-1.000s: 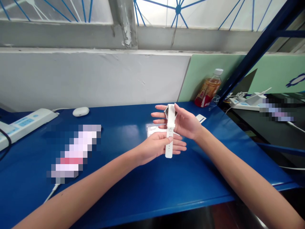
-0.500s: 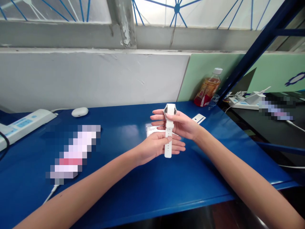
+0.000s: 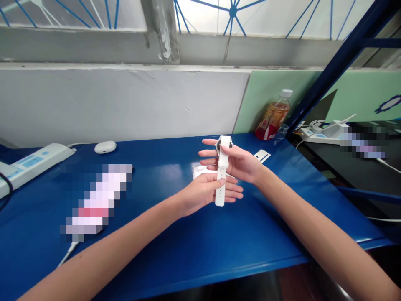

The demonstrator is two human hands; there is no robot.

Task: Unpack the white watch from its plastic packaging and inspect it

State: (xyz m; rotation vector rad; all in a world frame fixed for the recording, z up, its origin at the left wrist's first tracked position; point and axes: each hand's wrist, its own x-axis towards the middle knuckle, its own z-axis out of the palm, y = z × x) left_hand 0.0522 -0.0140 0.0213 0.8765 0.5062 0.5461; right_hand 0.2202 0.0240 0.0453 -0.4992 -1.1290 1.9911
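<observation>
I hold a white wristwatch upright above the blue table, its round case at the top and its perforated strap hanging down. My right hand grips the case end, thumb across the strap just under the case. My left hand pinches the lower strap between thumb and fingers. Behind the hands a small white packet lies flat on the table.
A white earbud case and a white power strip sit at the back left. A pixelated object with a white cable lies left of centre. An orange drink bottle stands back right, near a small white card. A dark side desk adjoins.
The watch has tilted and shifted a little to the left between my hands. My right thumb now lies across the strap. Both hands keep their grip.
</observation>
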